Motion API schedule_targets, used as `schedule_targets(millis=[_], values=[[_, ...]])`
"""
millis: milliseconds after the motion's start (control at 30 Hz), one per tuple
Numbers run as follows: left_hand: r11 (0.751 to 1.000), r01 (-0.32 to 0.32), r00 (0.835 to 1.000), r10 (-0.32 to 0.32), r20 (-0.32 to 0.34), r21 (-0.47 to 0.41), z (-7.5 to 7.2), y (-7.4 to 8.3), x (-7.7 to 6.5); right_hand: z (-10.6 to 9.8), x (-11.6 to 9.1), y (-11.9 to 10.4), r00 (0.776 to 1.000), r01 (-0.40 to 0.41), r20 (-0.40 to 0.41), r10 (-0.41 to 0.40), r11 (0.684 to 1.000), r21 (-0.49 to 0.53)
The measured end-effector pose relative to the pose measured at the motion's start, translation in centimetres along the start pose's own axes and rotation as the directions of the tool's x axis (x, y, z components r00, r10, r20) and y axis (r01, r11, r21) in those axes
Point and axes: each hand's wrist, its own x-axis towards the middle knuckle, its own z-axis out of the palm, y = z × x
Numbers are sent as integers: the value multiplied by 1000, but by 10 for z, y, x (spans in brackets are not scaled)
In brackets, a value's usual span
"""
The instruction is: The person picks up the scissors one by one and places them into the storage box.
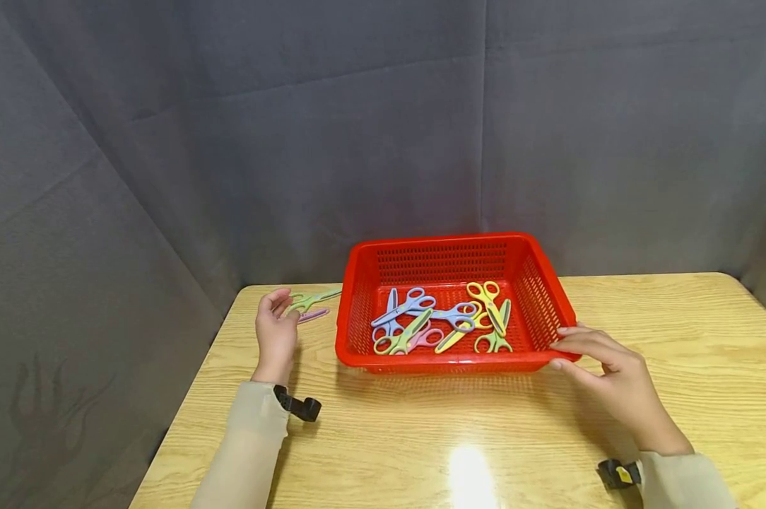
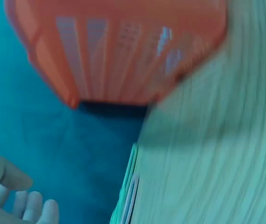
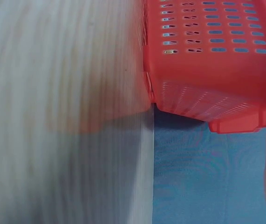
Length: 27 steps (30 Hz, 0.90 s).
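Note:
A red plastic basket (image 1: 456,363) stands at the middle of the table, holding several pastel-handled scissors (image 1: 403,311) in blue, green, pink and yellow. At its near right corner, my right hand (image 1: 618,378) grips the rim, fingertips on top and thumb against the outer side. Left of the basket lie green scissors (image 1: 322,295) and, just in front of them, purple scissors (image 1: 314,315), their handle partly hidden. My left hand (image 1: 275,336) is beside these two, fingers loosely bent. In the left wrist view, its fingers (image 2: 32,205) are apart from the scissors and hold nothing.
The wooden table (image 1: 383,445) carries everything, its back edge close to a grey cloth backdrop (image 1: 332,155). More cloth hangs along the left side. Black straps with small mounts (image 1: 303,408) sit on both wrists.

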Motion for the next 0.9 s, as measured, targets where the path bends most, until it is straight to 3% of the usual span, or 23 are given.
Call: schedule_targets(millis=[133, 267, 400, 500, 567, 800, 900], values=[[988, -23, 992, 4, 124, 155, -16, -1, 13, 0, 0, 1, 1000, 12, -9, -12, 1000, -6], [948, -45, 966, -39, 257, 314, -29, -4, 24, 1, 0, 2, 998, 49, -26, -49, 999, -8], [906, -47, 949, -91, 301, 421, -39, -5, 29, 3, 1, 3, 994, 103, -44, -103, 995, 8], [868, -67, 943, -106, 316, 492, -41, -8, 32, 3, 2, 3, 994, 96, -45, -96, 995, 3], [823, -98, 941, -106, 322, 560, -42, -11, 34, 2, 1, 2, 995, 86, -42, -86, 996, -2], [609, -225, 934, -87, 346, 761, -46, -23, 43, 2, 1, 0, 997, 77, -26, -76, 997, 5], [555, -258, 927, -90, 365, 791, -48, -24, 44, 2, 1, 1, 995, 96, -35, -96, 995, 3]])
